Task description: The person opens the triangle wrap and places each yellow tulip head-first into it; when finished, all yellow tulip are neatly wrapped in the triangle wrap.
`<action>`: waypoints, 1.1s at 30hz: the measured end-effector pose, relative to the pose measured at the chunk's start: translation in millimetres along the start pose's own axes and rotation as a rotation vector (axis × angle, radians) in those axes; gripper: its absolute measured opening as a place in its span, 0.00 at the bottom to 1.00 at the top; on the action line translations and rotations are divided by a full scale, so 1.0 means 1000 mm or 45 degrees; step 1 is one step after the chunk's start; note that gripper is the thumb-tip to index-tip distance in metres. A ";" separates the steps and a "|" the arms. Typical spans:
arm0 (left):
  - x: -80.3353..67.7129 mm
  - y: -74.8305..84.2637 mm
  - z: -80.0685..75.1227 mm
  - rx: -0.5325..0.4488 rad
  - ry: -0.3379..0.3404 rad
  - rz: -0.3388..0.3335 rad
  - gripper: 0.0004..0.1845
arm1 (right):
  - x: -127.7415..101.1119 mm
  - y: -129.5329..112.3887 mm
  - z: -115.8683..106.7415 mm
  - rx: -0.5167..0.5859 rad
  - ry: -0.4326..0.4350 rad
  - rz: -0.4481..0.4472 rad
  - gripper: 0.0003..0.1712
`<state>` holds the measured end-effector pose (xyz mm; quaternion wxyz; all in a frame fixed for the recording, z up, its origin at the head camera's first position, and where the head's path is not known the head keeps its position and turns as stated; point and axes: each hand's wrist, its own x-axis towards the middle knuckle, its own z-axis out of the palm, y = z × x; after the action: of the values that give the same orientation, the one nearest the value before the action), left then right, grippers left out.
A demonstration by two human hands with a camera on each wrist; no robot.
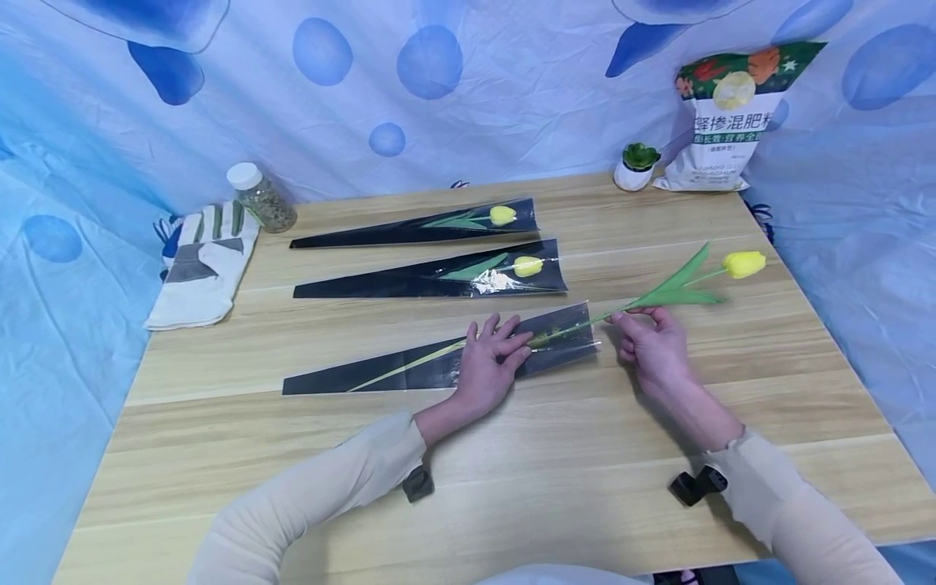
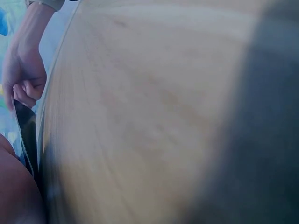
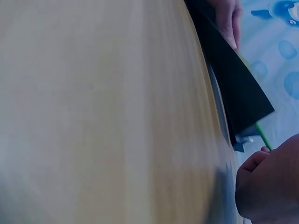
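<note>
A yellow artificial tulip (image 1: 744, 264) lies with its lower stem inside a black-and-clear flower sleeve (image 1: 318, 384); its bloom and green leaves are outside the wide end, at the right. My right hand (image 1: 656, 345) pinches the stem just below the leaves, beside the sleeve's mouth. With fingers spread, my left hand (image 1: 488, 361) rests on the sleeve near its wide end and covers part of the stem. The right wrist view shows the dark sleeve (image 3: 233, 79) with the green stem (image 3: 264, 136) coming out toward my right hand (image 3: 273, 179).
Behind lie two sleeved tulips, a nearer one (image 1: 528, 266) and a farther one (image 1: 502, 215). A glove (image 1: 208, 272) and a white-capped jar (image 1: 266, 203) sit at the left. A small potted plant (image 1: 634, 169) and a fertilizer bag (image 1: 720, 134) stand at the back right.
</note>
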<state>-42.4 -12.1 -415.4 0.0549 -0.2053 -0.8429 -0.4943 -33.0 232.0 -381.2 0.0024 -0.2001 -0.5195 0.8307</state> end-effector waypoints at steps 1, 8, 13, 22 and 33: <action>0.000 0.000 0.000 0.000 0.000 -0.002 0.13 | -0.001 0.001 0.001 -0.003 0.003 0.021 0.12; 0.001 0.002 0.002 -0.006 0.017 0.010 0.13 | -0.004 0.005 0.004 -0.122 0.015 0.063 0.13; 0.002 0.002 0.003 -0.006 0.014 0.014 0.13 | -0.006 0.006 0.005 -0.179 -0.013 0.063 0.15; 0.005 0.005 0.004 0.005 -0.020 -0.015 0.14 | -0.009 0.007 0.009 -0.365 0.032 0.106 0.10; 0.007 0.004 0.003 0.012 -0.047 -0.019 0.13 | -0.010 -0.004 -0.003 -0.531 -0.143 0.112 0.10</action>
<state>-46.5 -5.2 -411.5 0.0367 -0.2077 -0.8476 -0.4868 -23.8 234.0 -375.4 -0.1042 -0.1724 -0.6701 0.7144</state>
